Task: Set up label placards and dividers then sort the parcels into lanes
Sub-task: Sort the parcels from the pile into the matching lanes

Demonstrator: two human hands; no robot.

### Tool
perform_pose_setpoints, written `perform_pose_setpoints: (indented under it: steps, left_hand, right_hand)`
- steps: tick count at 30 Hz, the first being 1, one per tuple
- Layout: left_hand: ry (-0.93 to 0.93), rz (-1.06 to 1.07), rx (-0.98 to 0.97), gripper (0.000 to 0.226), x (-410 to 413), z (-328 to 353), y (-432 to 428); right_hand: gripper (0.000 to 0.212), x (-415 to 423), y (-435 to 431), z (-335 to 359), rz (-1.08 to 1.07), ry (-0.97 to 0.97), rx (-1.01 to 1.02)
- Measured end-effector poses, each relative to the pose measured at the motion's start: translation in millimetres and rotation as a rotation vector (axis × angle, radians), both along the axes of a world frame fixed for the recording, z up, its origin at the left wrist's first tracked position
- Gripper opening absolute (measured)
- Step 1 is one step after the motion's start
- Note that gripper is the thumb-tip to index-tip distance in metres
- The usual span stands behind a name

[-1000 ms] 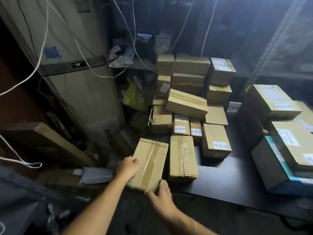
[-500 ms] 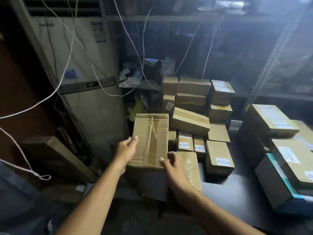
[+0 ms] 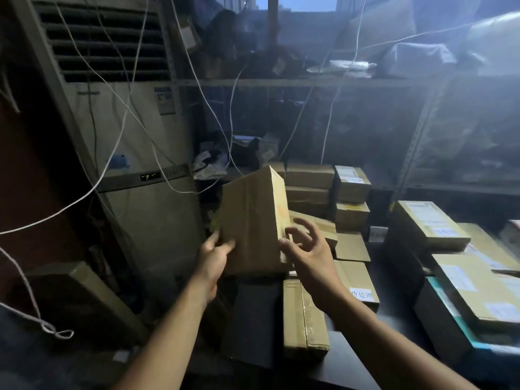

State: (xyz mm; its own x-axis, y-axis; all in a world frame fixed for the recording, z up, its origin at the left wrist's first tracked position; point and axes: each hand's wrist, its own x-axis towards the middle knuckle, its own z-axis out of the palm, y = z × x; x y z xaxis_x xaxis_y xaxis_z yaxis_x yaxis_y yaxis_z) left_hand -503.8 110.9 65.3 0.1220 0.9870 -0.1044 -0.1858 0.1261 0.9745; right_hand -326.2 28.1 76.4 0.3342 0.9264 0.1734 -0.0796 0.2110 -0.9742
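Note:
I hold a brown cardboard parcel (image 3: 250,220) up in front of me, stood on end and tilted. My left hand (image 3: 213,256) grips its lower left corner. My right hand (image 3: 309,254) is at the parcel's right edge with fingers spread and loosely bent, not wrapped round it. Below lies a taped parcel (image 3: 304,313) on the dark table (image 3: 351,358). A labelled parcel (image 3: 357,280) lies beside it. Behind stands a stack of parcels (image 3: 309,175), with a small white placard (image 3: 378,234) to their right.
A tall air conditioner (image 3: 135,136) stands on the left with white cords (image 3: 112,153) hanging across it. A long box (image 3: 84,291) leans low on the left. Larger labelled parcels (image 3: 430,223) are piled at the right, in front of metal shelving (image 3: 422,130).
The parcel has been lifted from the table's front edge, raised and turned on end. My right hand has come off its near edge and opened. The camera has tilted upward.

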Motion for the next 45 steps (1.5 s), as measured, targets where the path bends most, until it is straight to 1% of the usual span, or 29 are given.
perform_pose_setpoints:
  steps: [2,3,4,5,6,9,10,12,13,15,16,17,18,19,20,21,23,24,27,29,31,33,35,37,38,41,42,44,45]
  left_hand:
    - [0.000,-0.059,-0.003,0.053,4,0,-1]
    - [0.010,-0.099,-0.010,0.054,7,0,-5]
    - [0.011,-0.148,-0.020,0.053,11,2,-9]
    - [0.000,-0.185,-0.036,0.051,14,1,-11]
    - [-0.027,-0.212,-0.049,0.049,17,1,-13]
    - [-0.171,-0.307,-0.086,0.041,23,0,-17]
    - [-0.199,-0.341,-0.091,0.040,25,0,-20]
    - [-0.249,-0.377,-0.090,0.042,26,2,-25]
    - [-0.278,-0.387,-0.087,0.049,26,2,-27]
    - [-0.345,-0.443,-0.091,0.076,28,5,-32]
    - [-0.352,-0.462,-0.102,0.075,30,7,-36]
    - [-0.354,-0.458,-0.133,0.054,32,7,-37]
    - [-0.356,-0.455,-0.154,0.027,33,9,-39]
    - [-0.353,-0.449,-0.183,0.013,35,11,-41]
    - [-0.285,-0.441,-0.167,0.022,36,12,-40]
    - [-0.236,-0.445,-0.170,0.039,36,13,-37]
    - [-0.254,-0.448,-0.226,0.075,33,25,-34]
    - [-0.265,-0.473,-0.234,0.083,32,30,-32]
    - [-0.237,-0.478,-0.216,0.087,23,39,-23]
    - [-0.221,-0.500,-0.174,0.073,21,44,-21]
    - [-0.169,-0.380,-0.035,0.049,20,46,-13]
    - [-0.031,-0.187,0.119,0.038,22,48,-8]
    - [0.181,-0.099,0.225,0.044,24,50,-9]
    - [0.351,-0.084,0.240,0.052,28,50,-13]
    - [0.379,-0.089,0.209,0.051,30,56,-18]
    - [0.388,-0.181,0.112,0.026,31,65,-19]
    - [0.422,-0.213,0.091,0.032,31,68,-18]
    - [0.478,-0.290,0.016,0.066,30,72,-13]
    - [0.464,-0.325,-0.037,0.084,31,71,-7]
  right_hand:
    - [0.080,0,1,7,0.007,0.116,0.009]
    - [0.093,2,3,7,0.005,0.158,0.003]
    - [0.103,2,3,10,-0.006,0.196,-0.017]
    - [0.106,3,3,13,-0.001,0.224,-0.039]
    - [0.102,4,1,16,0.021,0.253,-0.067]
    - [0.057,10,-3,16,0.135,0.371,-0.115]
    - [0.045,11,-5,16,0.170,0.414,-0.119]
    - [0.040,16,-6,13,0.195,0.438,-0.109]
    - [0.041,17,-4,9,0.182,0.402,-0.093]
    - [0.050,18,-3,2,0.178,0.349,-0.086]
    - [0.063,17,-4,0,0.179,0.332,-0.119]
    - [0.080,18,-4,-5,0.186,0.338,-0.172]
    - [0.092,18,-5,-9,0.199,0.366,-0.242]
    - [0.096,20,-6,-14,0.235,0.415,-0.299]
    - [0.093,21,-8,-16,0.286,0.476,-0.338]
    - [0.086,23,-9,-20,0.330,0.539,-0.360]
    - [0.072,27,-10,-22,0.331,0.642,-0.354]
    - [0.068,28,-12,-21,0.306,0.666,-0.334]
    - [0.056,33,-14,-15,0.258,0.631,-0.268]
    - [0.051,37,-14,-9,0.256,0.572,-0.250]
    - [0.045,42,-14,-5,0.236,0.485,-0.261]
    - [0.037,48,-14,-1,0.180,0.390,-0.282]
    - [0.033,56,-13,3,0.132,0.308,-0.297]
    - [0.028,61,-13,10,0.125,0.215,-0.318]
    - [0.027,64,-12,13,0.121,0.157,-0.338]
    - [0.032,68,-13,24,0.079,0.016,-0.414]
    - [0.037,71,-13,26,0.066,-0.002,-0.442]
    - [0.039,78,-14,31,0.052,-0.049,-0.484]
    - [0.037,82,-14,34,0.045,-0.064,-0.501]
